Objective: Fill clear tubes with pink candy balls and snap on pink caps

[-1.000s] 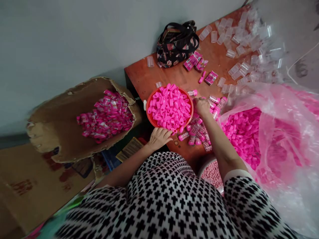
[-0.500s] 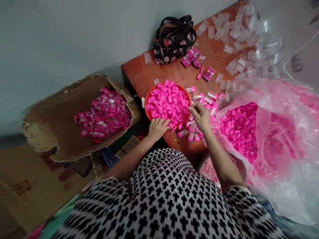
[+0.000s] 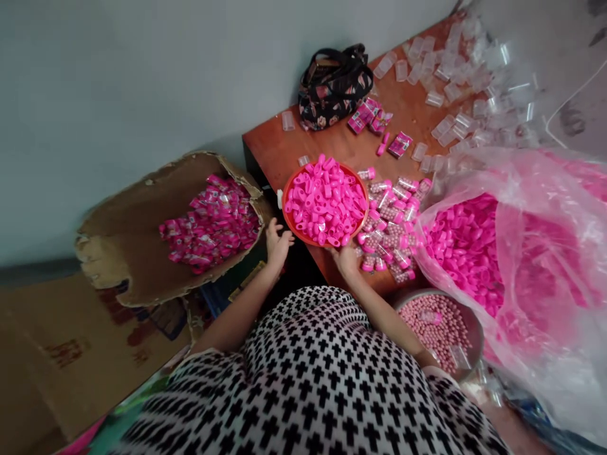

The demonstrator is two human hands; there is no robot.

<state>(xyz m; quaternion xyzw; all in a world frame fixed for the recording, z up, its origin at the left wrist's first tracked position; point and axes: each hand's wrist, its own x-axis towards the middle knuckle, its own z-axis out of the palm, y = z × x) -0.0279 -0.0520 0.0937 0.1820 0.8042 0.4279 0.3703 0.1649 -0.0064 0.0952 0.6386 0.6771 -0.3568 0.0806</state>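
A red bowl [image 3: 284,229] heaped with small pink plastic pieces [image 3: 327,199] sits at the table's near left edge. My left hand [image 3: 277,243] is just left of the bowl's lower rim, fingers apart and holding nothing. Under the bowl's near right rim is my right hand [image 3: 348,261]; its fingertips are partly hidden there. Clear tubes of pink beads with pink caps [image 3: 393,227] lie in a pile right of the bowl. A metal bowl of pink beads [image 3: 439,325] stands near my right forearm.
A torn cardboard box [image 3: 137,202] holds pink packets [image 3: 213,221] on the left. A floral bag [image 3: 332,88] stands at the table's back. Clear empty tubes [image 3: 446,126] lie at back right. A large plastic bag [image 3: 545,253] of pink pieces fills the right.
My left hand has moved left off the pink pieces and opened beside the bowl. My right hand has come down and left from the tubes to the bowl's near rim.
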